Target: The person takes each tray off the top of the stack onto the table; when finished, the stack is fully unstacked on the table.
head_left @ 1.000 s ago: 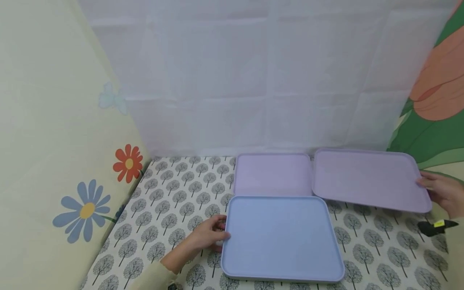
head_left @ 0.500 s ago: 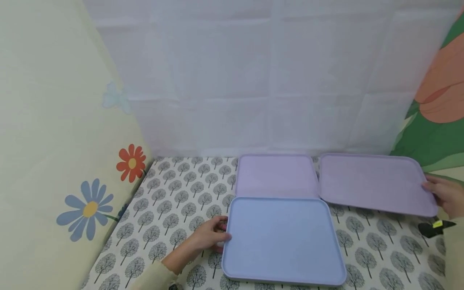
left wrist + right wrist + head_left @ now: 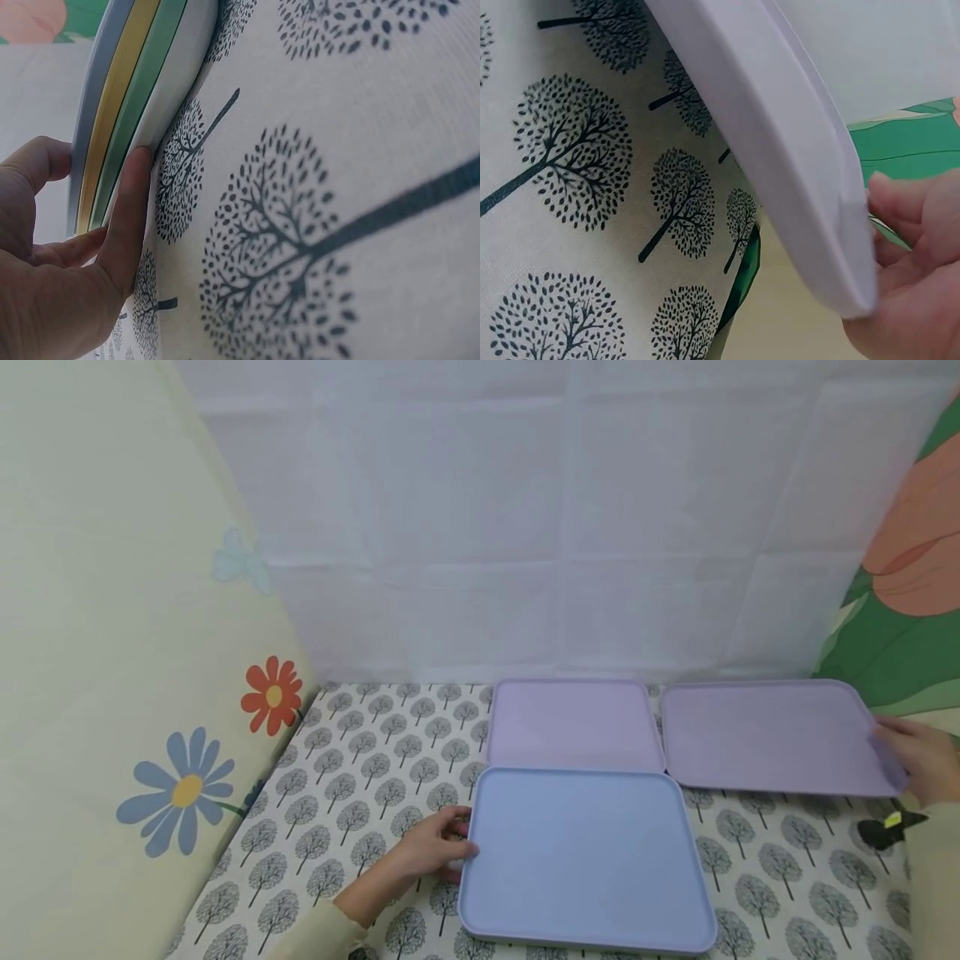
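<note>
A stack of trays stands at the front, with a light blue tray (image 3: 585, 856) on top. In the left wrist view, yellow (image 3: 116, 112), green (image 3: 139, 112) and white trays (image 3: 169, 82) show under the blue one. My left hand (image 3: 433, 846) grips the stack's left side, thumb at the blue rim and fingers against the sides below. My right hand (image 3: 921, 758) holds a purple tray (image 3: 772, 735) by its right edge. That tray's right end is raised over the cloth; its left edge lies close beside a second purple tray (image 3: 570, 724) behind the stack.
A tree-print cloth (image 3: 345, 793) covers the table. White sheeting (image 3: 510, 527) hangs at the back edge. A flower-printed panel (image 3: 112, 652) stands on the left, and a green and orange printed one (image 3: 907, 602) on the right.
My right hand has shifted the held purple tray a little right, away from the second purple tray, and its right end sits more level now. My left hand has stayed at the stack.
</note>
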Demonstrator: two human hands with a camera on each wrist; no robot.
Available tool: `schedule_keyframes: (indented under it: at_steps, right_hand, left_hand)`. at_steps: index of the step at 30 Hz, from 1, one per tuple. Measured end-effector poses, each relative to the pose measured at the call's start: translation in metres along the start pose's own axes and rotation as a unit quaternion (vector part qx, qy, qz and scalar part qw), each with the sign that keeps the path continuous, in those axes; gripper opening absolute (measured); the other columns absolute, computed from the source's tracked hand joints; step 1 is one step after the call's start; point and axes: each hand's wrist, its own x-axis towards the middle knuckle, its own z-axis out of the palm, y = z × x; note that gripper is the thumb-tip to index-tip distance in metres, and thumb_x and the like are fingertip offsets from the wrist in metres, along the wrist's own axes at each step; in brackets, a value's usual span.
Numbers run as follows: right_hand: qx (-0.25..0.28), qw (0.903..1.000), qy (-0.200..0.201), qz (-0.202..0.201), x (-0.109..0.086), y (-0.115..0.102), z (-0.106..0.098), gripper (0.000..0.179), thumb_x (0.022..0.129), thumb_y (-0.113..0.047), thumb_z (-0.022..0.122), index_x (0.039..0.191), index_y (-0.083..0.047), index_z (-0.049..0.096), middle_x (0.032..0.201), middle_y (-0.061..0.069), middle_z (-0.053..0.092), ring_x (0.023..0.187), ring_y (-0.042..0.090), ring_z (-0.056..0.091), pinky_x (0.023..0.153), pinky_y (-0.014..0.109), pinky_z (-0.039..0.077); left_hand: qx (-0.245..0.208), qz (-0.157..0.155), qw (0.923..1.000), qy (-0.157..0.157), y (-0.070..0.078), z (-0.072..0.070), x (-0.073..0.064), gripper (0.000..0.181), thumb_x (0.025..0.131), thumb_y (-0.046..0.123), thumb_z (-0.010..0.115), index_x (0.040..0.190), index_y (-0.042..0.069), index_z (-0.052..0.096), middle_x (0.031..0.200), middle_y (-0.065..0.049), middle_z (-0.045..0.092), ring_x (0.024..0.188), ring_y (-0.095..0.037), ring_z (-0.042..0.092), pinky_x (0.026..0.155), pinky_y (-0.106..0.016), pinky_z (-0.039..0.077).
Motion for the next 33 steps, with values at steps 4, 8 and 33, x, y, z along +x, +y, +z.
schedule_keyframes:
  at_steps: [4,8,33]
  right_hand:
    - [0.001,0.9998,0.016,-0.008,-0.003,-0.003,0.007,0.073,0.102,-0.033,0.043,0.154,0.01,0.015,0.156,0.041,0.015,0.137,0.062,0.026,0.109,0.075,0.033]
    - [0.024,0.9993,-0.017,-0.024,-0.004,-0.004,0.009,0.073,0.103,-0.032,0.037,0.154,0.009,0.005,0.159,0.038,0.002,0.143,0.062,0.007,0.115,0.077,0.015]
    - [0.086,0.9931,-0.027,-0.075,0.022,0.015,0.03,0.082,0.103,-0.05,0.045,0.16,0.002,0.015,0.151,0.001,0.045,0.094,-0.02,0.054,0.095,0.012,0.052]
  left_hand:
    - [0.0,-0.001,1.0,-0.002,0.0,0.0,0.0,0.076,0.082,0.006,0.074,0.149,-0.006,0.039,0.118,-0.019,0.056,0.097,-0.026,0.06,0.071,-0.041,0.066]
    - [0.001,-0.001,1.0,-0.001,-0.001,0.0,0.0,0.076,0.082,0.006,0.074,0.149,-0.006,0.039,0.118,-0.019,0.056,0.097,-0.026,0.06,0.071,-0.041,0.066]
    - [-0.002,0.004,1.0,-0.003,-0.003,0.0,0.002,0.075,0.083,0.007,0.075,0.148,-0.005,0.04,0.118,-0.019,0.055,0.097,-0.026,0.059,0.07,-0.042,0.066]
